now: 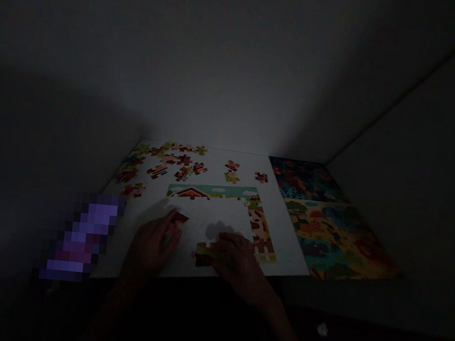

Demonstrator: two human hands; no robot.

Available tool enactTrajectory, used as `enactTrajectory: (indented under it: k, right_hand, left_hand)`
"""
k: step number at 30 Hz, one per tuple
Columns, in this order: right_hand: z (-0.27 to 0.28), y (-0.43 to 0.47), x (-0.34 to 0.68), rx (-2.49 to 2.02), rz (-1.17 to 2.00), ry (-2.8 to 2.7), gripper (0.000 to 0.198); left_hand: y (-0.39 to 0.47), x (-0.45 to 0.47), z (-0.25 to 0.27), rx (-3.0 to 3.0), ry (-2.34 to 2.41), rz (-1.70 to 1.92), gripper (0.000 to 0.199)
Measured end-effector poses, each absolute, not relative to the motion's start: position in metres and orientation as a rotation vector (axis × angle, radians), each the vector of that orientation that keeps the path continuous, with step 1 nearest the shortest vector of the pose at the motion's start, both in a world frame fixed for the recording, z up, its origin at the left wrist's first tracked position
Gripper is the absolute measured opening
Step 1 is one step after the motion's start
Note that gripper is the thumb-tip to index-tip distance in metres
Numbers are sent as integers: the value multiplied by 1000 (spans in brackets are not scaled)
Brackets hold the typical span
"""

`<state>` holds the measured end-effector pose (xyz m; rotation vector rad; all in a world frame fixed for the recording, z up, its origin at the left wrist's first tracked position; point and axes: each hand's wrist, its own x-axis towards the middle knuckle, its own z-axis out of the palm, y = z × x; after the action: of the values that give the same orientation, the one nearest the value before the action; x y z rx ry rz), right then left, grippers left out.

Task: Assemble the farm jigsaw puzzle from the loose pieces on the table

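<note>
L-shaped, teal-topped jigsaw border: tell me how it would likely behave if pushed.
The L-shaped jigsaw border, teal along its top, would probably slide rather than roll, since it lies flat on the white surface. Its narrow arms may flex or part at their joints. Looking thin, it should feel light.

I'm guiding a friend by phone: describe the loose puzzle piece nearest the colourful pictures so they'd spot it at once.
On the white surface, find the partly assembled puzzle. Just beyond its far right corner lies the loose piece. It sits alone, while the two pieces leftward lie close together.
</note>
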<state>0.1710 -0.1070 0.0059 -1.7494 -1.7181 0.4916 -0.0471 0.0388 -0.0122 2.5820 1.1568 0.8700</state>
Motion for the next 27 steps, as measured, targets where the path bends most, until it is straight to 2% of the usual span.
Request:
enactTrajectory:
  k: [6, 10, 14, 21, 27]
  right_hand:
    - [15, -83, 232, -1685, 470, -1418, 27]
    - [16, -39, 293, -1921, 462, -1217, 31]
    - [26, 17, 326, -2181, 443, -1351, 34]
    - [33, 107, 317, -2291, 418, -1482, 37]
    - [27, 151, 311, -2474, 440, -1320, 68]
  left_hand:
    - [51, -46, -20, 2601, 1215, 860, 48]
    - [50, -45, -17, 2582, 1324, 860, 43]
    - [47, -43, -20, 2617, 1512, 912, 46]
    - [49, -45, -33, 2653, 1621, 758, 49]
    - [51, -45, -26, 2620, 1649, 728, 45]
